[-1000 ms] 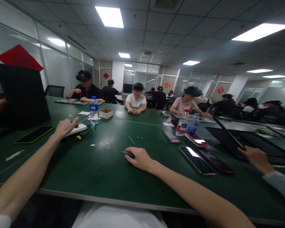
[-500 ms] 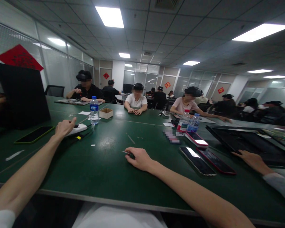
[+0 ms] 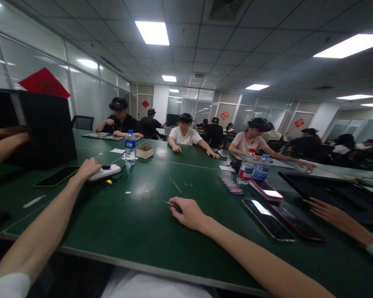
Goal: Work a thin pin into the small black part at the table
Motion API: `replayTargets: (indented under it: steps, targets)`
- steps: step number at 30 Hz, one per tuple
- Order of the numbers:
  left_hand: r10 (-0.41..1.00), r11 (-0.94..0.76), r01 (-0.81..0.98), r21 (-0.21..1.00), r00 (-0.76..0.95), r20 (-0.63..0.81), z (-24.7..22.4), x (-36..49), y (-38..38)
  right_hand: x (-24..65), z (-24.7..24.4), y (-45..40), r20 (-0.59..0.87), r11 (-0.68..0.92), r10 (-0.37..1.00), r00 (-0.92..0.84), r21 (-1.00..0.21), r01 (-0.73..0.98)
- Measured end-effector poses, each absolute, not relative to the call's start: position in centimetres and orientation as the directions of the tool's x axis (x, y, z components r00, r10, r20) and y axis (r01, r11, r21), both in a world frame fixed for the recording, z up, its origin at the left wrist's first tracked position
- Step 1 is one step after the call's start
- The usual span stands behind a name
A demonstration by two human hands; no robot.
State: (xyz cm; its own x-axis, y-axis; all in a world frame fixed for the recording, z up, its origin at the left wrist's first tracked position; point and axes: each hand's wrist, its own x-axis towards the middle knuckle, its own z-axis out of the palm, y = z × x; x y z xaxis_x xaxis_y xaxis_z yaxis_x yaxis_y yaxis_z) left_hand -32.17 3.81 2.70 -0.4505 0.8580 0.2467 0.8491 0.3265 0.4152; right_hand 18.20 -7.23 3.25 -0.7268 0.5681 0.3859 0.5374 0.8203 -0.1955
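My left hand [image 3: 88, 169] reaches forward with its fingers curled down at the near end of a white power strip [image 3: 113, 170]. It touches or nearly touches the strip; what is inside the fingers is hidden. A black plug [image 3: 106, 167] sits on top of the strip. My right hand [image 3: 188, 211] rests on the green table [image 3: 136, 231], thumb and fingers pinched round a thin, pointed metal tool [image 3: 169, 203]. Only the tool's tip shows, pointing left, and its kind is unclear. Small pale scraps [image 3: 177, 186] lie beyond that hand.
Several phones [image 3: 268, 220] and two bottles [image 3: 261, 167] stand to the right, beside a black tray-like frame [image 3: 329, 192] and a co-worker's hand [image 3: 335, 213]. At left are a water bottle [image 3: 130, 149], a small box [image 3: 145, 152], a green-edged phone [image 3: 56, 176] and a black panel [image 3: 48, 128].
The view has shifted, so everything sits further right and lower. My left thumb, raised before, is now down. The person opposite has moved their joined hands apart. My right hand keeps its pinch.
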Motion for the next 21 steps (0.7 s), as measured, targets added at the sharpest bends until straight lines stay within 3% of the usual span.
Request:
replayTargets:
  steps: [8,21]
  targets:
    - [0.895,0.347,0.881,0.321,-0.414,0.166,2.7,-32.0,3.3,18.2,3.2,-7.2,0.387,0.822,0.566,-0.728,-0.190,0.537]
    - [0.888,0.351,0.916,0.194,-0.392,0.241,2.9,-31.5,2.6,18.2,2.5,-6.9,0.389,0.819,0.569,-0.724,-0.185,0.543]
